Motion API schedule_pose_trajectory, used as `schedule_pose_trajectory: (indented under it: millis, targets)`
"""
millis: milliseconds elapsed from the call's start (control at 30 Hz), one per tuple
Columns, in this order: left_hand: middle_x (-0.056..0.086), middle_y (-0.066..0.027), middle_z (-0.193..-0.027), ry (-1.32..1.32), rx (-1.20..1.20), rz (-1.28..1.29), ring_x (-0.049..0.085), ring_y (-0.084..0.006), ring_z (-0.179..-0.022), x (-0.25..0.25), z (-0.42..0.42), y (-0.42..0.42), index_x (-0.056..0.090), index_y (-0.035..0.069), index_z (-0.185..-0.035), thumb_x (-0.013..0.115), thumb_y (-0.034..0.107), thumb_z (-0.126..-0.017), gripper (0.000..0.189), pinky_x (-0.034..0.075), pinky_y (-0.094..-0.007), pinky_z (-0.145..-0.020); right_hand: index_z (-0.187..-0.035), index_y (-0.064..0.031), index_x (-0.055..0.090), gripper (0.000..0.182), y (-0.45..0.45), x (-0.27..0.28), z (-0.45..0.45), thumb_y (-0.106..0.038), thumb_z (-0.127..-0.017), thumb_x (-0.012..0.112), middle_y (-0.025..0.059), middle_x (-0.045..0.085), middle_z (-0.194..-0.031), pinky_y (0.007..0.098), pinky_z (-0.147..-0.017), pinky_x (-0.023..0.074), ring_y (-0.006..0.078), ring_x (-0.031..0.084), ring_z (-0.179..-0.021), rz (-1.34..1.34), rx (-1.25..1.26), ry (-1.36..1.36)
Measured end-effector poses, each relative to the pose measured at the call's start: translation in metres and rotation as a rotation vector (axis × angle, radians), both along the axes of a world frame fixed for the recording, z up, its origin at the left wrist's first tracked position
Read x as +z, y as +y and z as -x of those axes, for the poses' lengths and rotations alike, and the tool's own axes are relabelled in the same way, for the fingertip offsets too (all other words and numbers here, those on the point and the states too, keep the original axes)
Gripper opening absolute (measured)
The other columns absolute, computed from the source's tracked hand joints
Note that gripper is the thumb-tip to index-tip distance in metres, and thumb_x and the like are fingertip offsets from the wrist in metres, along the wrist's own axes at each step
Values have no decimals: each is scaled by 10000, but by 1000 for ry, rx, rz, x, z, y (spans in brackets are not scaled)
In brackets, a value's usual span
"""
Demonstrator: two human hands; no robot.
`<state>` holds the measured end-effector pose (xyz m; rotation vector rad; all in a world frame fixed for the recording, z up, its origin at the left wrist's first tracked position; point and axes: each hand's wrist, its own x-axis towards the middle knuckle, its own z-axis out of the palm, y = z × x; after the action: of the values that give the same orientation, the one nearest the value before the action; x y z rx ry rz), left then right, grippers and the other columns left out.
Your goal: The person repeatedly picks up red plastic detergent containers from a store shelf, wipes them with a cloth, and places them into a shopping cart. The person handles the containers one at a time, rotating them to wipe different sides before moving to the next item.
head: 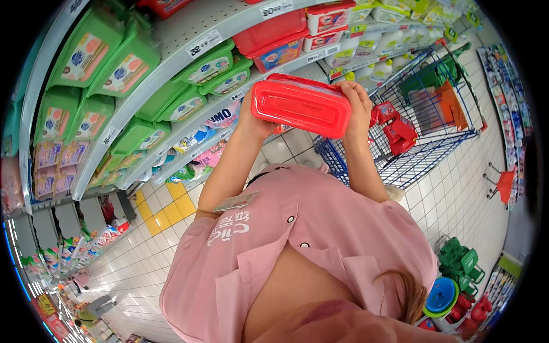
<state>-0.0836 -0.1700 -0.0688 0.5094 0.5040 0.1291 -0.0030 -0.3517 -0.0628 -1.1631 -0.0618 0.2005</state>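
Observation:
A red plastic tub (302, 105) with a shiny recessed face is held up in front of the shelves, between my two hands. My left hand (253, 118) grips its left end, with most of the fingers hidden behind it. Around its right end wraps my right hand (358, 103), fingers bent over the upper corner. Just right of that hand, more red packages (399, 133) lie in a blue wire shopping cart (429, 154).
Curved by the lens, store shelves (171, 55) run along the left and top, holding green tubs (210, 68), red tubs (279, 51) and white bottles (388, 43). Green and red goods and blue basins (441, 295) stand at lower right. People are far off at lower left.

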Motion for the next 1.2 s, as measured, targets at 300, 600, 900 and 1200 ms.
schedule_pose_trajectory:
  millis: [300,600,900,1200]
  targets:
    - [683,-102,-953,-81,144,-42,664,-227,-850,17,19,44,613,42,-1014,560,261,-907,249,548,-358,-759,-1121,-9,564,268,46,-8,12,-200,-934,546,113,646,-1011,314,-815,511,197,628,-902,-269,131,292]
    - [670,-69,-912,-148,175,-84,656,-190,-816,31,32,70,613,65,-981,582,254,-899,209,534,-328,-735,-1043,-65,464,246,74,-12,13,-272,-944,553,101,579,-1001,354,-851,498,196,596,-925,-389,334,352]
    - [547,-59,-1093,-458,368,-1131,542,-133,-1001,71,44,106,480,34,-1183,661,107,-856,381,445,-279,-892,-1365,-56,368,601,93,50,19,-262,-890,674,120,545,-1274,420,-938,493,256,585,-1125,-273,832,167]
    - [470,-212,-1290,-247,717,-1699,499,-261,-1185,85,-35,169,40,-29,-1457,657,120,-866,867,413,-341,-989,-1334,21,328,591,224,59,-96,-34,-851,665,138,548,-1233,338,-985,408,212,537,-1123,161,440,-884]
